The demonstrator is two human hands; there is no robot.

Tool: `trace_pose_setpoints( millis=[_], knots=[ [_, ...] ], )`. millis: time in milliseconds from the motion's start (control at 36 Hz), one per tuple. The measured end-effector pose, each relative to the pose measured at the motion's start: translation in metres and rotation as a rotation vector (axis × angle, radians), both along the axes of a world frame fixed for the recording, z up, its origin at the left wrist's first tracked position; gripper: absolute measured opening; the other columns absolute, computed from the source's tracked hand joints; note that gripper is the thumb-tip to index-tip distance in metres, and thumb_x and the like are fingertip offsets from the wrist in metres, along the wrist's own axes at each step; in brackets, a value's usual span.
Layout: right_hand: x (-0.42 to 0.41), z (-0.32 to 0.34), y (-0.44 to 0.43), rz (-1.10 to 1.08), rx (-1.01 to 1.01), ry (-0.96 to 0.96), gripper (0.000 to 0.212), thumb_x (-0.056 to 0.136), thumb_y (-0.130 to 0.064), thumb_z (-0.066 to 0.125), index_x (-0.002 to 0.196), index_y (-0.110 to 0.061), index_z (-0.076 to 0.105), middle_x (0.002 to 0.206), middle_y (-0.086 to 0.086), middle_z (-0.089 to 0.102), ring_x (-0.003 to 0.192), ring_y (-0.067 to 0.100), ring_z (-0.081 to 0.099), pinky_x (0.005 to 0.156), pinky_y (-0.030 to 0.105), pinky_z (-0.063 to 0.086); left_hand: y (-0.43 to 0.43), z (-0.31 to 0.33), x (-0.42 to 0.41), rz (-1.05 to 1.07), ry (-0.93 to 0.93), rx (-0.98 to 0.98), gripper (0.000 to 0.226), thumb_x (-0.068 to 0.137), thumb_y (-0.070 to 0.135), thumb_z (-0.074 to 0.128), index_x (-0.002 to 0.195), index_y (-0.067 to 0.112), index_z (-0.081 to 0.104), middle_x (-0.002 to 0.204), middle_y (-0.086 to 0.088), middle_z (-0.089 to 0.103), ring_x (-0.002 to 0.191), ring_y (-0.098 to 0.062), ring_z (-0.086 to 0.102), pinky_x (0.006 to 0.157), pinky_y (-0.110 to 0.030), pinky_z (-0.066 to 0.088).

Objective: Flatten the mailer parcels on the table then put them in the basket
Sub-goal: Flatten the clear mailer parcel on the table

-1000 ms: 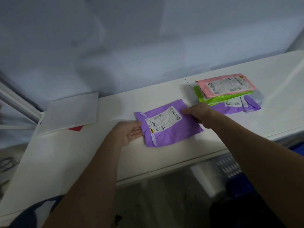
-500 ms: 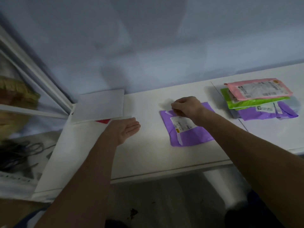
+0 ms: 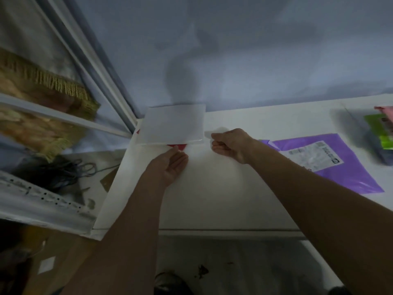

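Note:
A white mailer (image 3: 174, 124) lies at the table's far left against the wall, with a red piece (image 3: 179, 147) sticking out under its near edge. My left hand (image 3: 170, 165) is open, palm up, fingertips at that red piece. My right hand (image 3: 231, 145) has curled fingers that pinch a pale flap at the white mailer's right corner. A purple mailer (image 3: 340, 167) with a white label lies flat to the right of my right arm. No basket is in view.
A stack of green (image 3: 380, 133) and pink (image 3: 385, 109) mailers sits at the right edge of the white table (image 3: 212, 199). Left of the table are a window frame, a fringed cloth and tangled cables (image 3: 63, 173). The floor shows below the table's front edge.
The view has swung left. My right hand left the purple mailer and moved to the white mailer's corner. My left hand moved forward to the white mailer's near edge.

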State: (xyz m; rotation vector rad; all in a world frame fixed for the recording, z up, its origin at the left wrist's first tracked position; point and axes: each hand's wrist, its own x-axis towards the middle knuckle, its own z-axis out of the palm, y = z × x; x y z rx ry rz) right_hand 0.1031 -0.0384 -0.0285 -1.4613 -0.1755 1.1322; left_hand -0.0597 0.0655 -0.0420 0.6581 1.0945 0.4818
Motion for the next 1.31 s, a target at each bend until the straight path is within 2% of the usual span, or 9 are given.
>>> trace_pose_setpoints(
  millis=[139, 278, 389, 472, 583, 778, 944, 1028, 1306],
  knots=[
    [0.003, -0.017, 0.015, -0.098, 0.016, 0.123, 0.038, 0.087, -0.003, 0.067, 0.121, 0.01, 0.057, 0.081, 0.016, 0.051, 0.069, 0.02, 0.051, 0.054, 0.022, 0.056, 0.008, -0.003, -0.004, 0.041, -0.034, -0.04, 0.013, 0.092, 0.009, 0.059, 0.084, -0.001, 0.056, 0.074, -0.017, 0.065, 0.078, -0.026, 0.061, 0.079, -0.04, 0.057],
    [0.003, -0.017, 0.026, -0.091, 0.007, 0.139, 0.017, 0.087, -0.005, 0.068, 0.101, 0.003, 0.061, 0.078, 0.016, 0.06, 0.067, 0.02, 0.059, 0.055, 0.024, 0.059, 0.022, -0.004, -0.001, 0.075, -0.031, -0.049, 0.015, 0.092, 0.01, 0.06, 0.087, -0.003, 0.054, 0.09, -0.017, 0.059, 0.08, -0.025, 0.06, 0.1, -0.04, 0.046],
    [0.001, -0.022, 0.037, -0.106, 0.049, 0.115, 0.01, 0.087, -0.001, 0.066, 0.088, -0.002, 0.056, 0.074, 0.015, 0.05, 0.062, 0.02, 0.051, 0.053, 0.021, 0.053, 0.027, -0.002, 0.005, 0.064, -0.065, -0.057, 0.018, 0.092, 0.013, 0.061, 0.095, -0.004, 0.054, 0.113, -0.018, 0.058, 0.112, -0.028, 0.058, 0.092, -0.038, 0.048],
    [-0.001, -0.029, 0.047, -0.147, 0.001, 0.029, 0.016, 0.083, -0.004, 0.071, 0.074, 0.002, 0.059, 0.068, 0.015, 0.059, 0.059, 0.023, 0.062, 0.067, 0.031, 0.06, 0.029, -0.001, 0.009, 0.056, -0.081, -0.055, 0.02, 0.092, 0.014, 0.06, 0.099, -0.004, 0.054, 0.123, -0.019, 0.056, 0.122, -0.029, 0.054, 0.087, -0.037, 0.048],
    [-0.004, -0.031, 0.056, -0.125, -0.047, -0.07, 0.02, 0.079, -0.008, 0.077, 0.074, 0.003, 0.06, 0.069, 0.019, 0.065, 0.065, 0.029, 0.067, 0.073, 0.039, 0.06, 0.028, -0.003, 0.01, 0.054, -0.088, -0.054, 0.018, 0.093, 0.014, 0.06, 0.096, -0.003, 0.056, 0.119, -0.019, 0.058, 0.106, -0.026, 0.06, 0.088, -0.036, 0.048],
    [-0.003, -0.025, 0.054, -0.132, 0.018, 0.002, 0.015, 0.082, 0.011, 0.065, 0.075, 0.0, 0.057, 0.077, 0.018, 0.062, 0.06, 0.023, 0.062, 0.058, 0.031, 0.059, 0.027, -0.006, 0.008, 0.073, -0.124, -0.068, 0.016, 0.093, 0.014, 0.058, 0.094, -0.002, 0.057, 0.096, -0.016, 0.063, 0.085, -0.023, 0.061, 0.093, -0.036, 0.047],
    [0.009, -0.019, 0.032, -0.096, 0.009, 0.025, 0.014, 0.085, 0.012, 0.06, 0.08, 0.0, 0.056, 0.077, 0.017, 0.058, 0.059, 0.021, 0.058, 0.051, 0.027, 0.058, 0.018, -0.001, 0.007, 0.131, -0.142, -0.068, 0.031, 0.089, 0.022, 0.065, 0.108, -0.002, 0.057, 0.11, -0.017, 0.064, 0.101, -0.028, 0.063, 0.09, -0.036, 0.049],
    [0.019, -0.017, 0.014, -0.039, -0.047, 0.035, 0.012, 0.086, 0.01, 0.061, 0.085, -0.001, 0.056, 0.076, 0.015, 0.058, 0.061, 0.019, 0.059, 0.054, 0.029, 0.058, 0.013, 0.0, 0.002, 0.169, -0.167, -0.089, 0.032, 0.088, 0.024, 0.066, 0.108, 0.001, 0.057, 0.111, -0.016, 0.063, 0.095, -0.027, 0.063, 0.089, -0.038, 0.049],
    [0.03, 0.006, -0.05, 0.244, -0.202, -0.083, 0.007, 0.087, 0.002, 0.064, 0.081, -0.001, 0.061, 0.07, 0.014, 0.066, 0.058, 0.017, 0.068, 0.065, 0.03, 0.06, -0.017, 0.007, -0.02, 0.164, -0.096, -0.106, 0.005, 0.09, 0.009, 0.063, 0.09, 0.009, 0.058, 0.097, -0.011, 0.063, 0.086, -0.025, 0.06, 0.09, -0.041, 0.049]
  ],
)
